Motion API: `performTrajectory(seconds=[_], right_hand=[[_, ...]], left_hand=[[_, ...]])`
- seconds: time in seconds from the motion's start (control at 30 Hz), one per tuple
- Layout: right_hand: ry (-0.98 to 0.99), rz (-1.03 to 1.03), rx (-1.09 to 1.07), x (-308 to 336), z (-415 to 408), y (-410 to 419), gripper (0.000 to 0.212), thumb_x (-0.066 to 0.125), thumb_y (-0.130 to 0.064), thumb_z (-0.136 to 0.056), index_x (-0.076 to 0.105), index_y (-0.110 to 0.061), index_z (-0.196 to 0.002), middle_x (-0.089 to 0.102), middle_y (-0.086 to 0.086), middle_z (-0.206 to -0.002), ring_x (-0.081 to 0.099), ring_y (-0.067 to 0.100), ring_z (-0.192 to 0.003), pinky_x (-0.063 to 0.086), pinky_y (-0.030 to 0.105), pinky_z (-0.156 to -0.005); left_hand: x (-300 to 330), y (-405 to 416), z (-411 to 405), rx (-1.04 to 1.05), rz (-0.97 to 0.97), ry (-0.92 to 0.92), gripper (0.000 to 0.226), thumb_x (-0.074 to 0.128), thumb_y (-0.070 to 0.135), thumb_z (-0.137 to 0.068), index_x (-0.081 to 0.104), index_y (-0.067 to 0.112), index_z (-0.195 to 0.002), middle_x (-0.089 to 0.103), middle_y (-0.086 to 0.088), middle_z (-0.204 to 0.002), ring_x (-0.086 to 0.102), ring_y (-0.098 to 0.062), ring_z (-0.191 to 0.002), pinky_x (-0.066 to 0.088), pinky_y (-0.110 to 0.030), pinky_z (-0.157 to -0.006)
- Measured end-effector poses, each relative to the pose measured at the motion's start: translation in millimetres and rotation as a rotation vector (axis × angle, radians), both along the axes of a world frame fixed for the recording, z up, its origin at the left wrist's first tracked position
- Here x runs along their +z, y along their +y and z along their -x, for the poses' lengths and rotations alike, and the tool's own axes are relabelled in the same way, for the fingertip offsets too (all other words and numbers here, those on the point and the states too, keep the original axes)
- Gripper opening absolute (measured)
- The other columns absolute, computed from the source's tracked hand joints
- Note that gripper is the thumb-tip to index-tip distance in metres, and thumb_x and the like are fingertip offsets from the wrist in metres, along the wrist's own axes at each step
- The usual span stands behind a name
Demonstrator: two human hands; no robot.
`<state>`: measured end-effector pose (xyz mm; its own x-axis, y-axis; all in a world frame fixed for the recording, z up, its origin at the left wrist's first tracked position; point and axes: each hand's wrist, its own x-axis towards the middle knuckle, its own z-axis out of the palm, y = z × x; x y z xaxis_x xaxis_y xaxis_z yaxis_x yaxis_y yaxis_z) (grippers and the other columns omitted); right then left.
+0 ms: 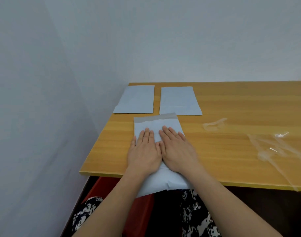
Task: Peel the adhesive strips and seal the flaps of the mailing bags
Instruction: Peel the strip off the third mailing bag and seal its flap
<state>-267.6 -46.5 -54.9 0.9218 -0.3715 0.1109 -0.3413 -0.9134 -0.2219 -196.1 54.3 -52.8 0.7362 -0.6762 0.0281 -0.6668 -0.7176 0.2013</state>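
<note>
Bare forearms point(219, 199); black-and-white patterned garment point(197, 218) on lap.

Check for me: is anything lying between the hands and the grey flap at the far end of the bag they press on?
Nothing visible. Left hand and right hand lie flat on the bag; only bare bag separates them from the flap.

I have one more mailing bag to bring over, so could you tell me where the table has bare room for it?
Bare wood lies right of the right sealed bag, along the wall, beyond the peeled strips. The left end of the table is crowded: the left sealed bag, and both hands, left hand and right hand, pressing the bag in work.
</note>
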Motion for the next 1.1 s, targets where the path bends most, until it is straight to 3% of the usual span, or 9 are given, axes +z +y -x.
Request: performTrajectory(seconds=[0.27, 0.57, 0.9, 1.0, 1.1], right_hand=[[0.103, -0.047, -0.046, 4, 3, -12, 0.058, 0.013, -0.040, -0.101, 0.007, -0.018, -0.154, -0.001, -0.005, -0.162, -0.002, 0.008, -0.148, 0.001, 0.036, -0.121], [0.090, -0.032, -0.087, -4, 29, -21, 0.061, 0.013, -0.046, -0.100, 0.006, -0.020, -0.154, -0.001, -0.007, -0.161, -0.003, 0.007, -0.147, -0.001, 0.037, -0.120], [0.154, 0.030, -0.231, 0, 30, -28, 0.056, 0.016, -0.029, -0.101, 0.006, -0.012, -0.153, 0.000, 0.000, -0.162, -0.002, 0.014, -0.149, 0.001, 0.039, -0.120], [0.118, 0.003, -0.106, 10, 4, -30, 0.057, 0.027, -0.018, -0.099, 0.009, -0.007, -0.152, 0.003, 0.006, -0.162, -0.001, 0.018, -0.149, 0.005, 0.036, -0.119], [0.092, -0.070, 0.138, 7, -21, -23, 0.062, 0.039, -0.019, -0.097, 0.012, -0.011, -0.153, 0.008, 0.004, -0.161, 0.003, 0.016, -0.149, 0.005, 0.032, -0.119]], left_hand=[[2, -10, 5, 0.018, -0.071, -0.005, 0.057, 0.009, 0.037, -0.100, -0.001, 0.013, -0.151, -0.006, 0.001, -0.160, -0.007, -0.011, -0.146, -0.005, -0.038, -0.119], [-7, -5, 28, 0.067, -0.036, -0.013, 0.060, 0.009, 0.038, -0.099, -0.002, 0.009, -0.151, -0.008, -0.004, -0.160, -0.008, -0.014, -0.146, -0.005, -0.037, -0.119], [4, 16, 7, 0.185, -0.144, 0.004, 0.060, 0.013, 0.036, -0.100, -0.001, 0.005, -0.150, -0.005, -0.009, -0.160, -0.007, -0.021, -0.147, -0.005, -0.041, -0.119], [14, -1, -2, 0.083, -0.020, -0.013, 0.055, 0.022, 0.024, -0.101, 0.005, 0.006, -0.150, -0.001, -0.008, -0.160, -0.002, -0.019, -0.147, 0.001, -0.037, -0.118], [13, -29, -5, -0.047, 0.103, 0.101, 0.055, 0.026, 0.011, -0.097, 0.012, 0.008, -0.150, 0.006, -0.007, -0.160, 0.003, -0.015, -0.147, 0.003, -0.031, -0.119]])
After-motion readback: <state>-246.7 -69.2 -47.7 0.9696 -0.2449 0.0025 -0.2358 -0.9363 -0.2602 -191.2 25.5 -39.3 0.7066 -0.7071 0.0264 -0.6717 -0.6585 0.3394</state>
